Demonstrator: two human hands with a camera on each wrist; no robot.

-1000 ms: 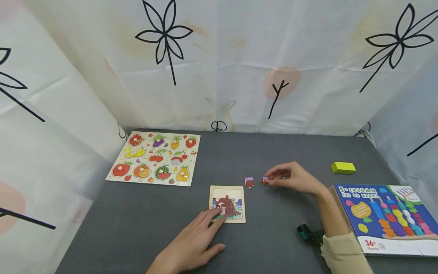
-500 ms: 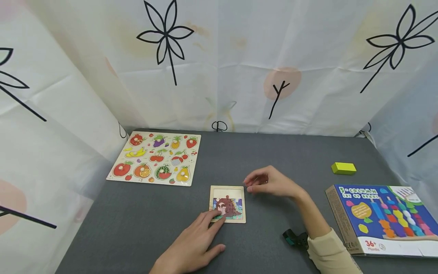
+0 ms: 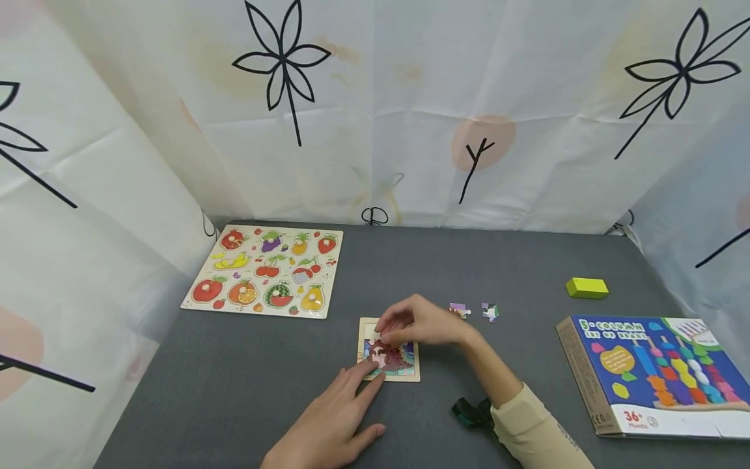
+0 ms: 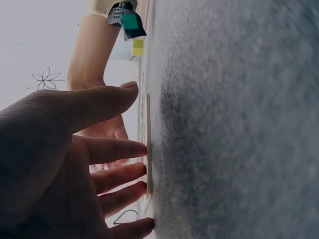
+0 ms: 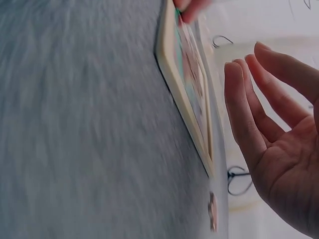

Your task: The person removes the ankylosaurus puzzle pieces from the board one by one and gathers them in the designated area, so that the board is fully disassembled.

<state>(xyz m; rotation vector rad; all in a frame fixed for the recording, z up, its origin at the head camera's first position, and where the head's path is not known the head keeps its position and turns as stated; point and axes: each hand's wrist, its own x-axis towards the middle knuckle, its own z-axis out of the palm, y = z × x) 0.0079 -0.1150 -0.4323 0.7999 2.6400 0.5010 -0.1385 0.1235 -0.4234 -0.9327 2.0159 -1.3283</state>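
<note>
A small jigsaw puzzle in a pale wooden tray (image 3: 418,365) lies mid-table, its lower part filled with a brown-haired figure. My left hand (image 3: 334,413) rests on the tray's lower left with fairly straight fingers, thumb spread apart. Over the tray's upper half is my right hand (image 3: 418,322), with thumb and fingertips drawn together on a puzzle piece that they mostly hide. The right wrist view has those fingertips (image 5: 234,72) above the tray (image 5: 187,102). Two loose puzzle pieces, one purplish (image 3: 459,311) and one white and green (image 3: 490,312), lie right of the tray.
A fruit peg board (image 3: 263,273) lies at the back left. On the right are a yellow block (image 3: 587,288) and a blue toy box (image 3: 662,371). A black wrist device (image 3: 471,413) sits by the right sleeve; a patterned curtain (image 3: 410,98) encloses the table.
My right hand has moved left from the loose pieces to over the tray, and the piece that lay nearest the tray has left the table. The left hand has stayed in place.
</note>
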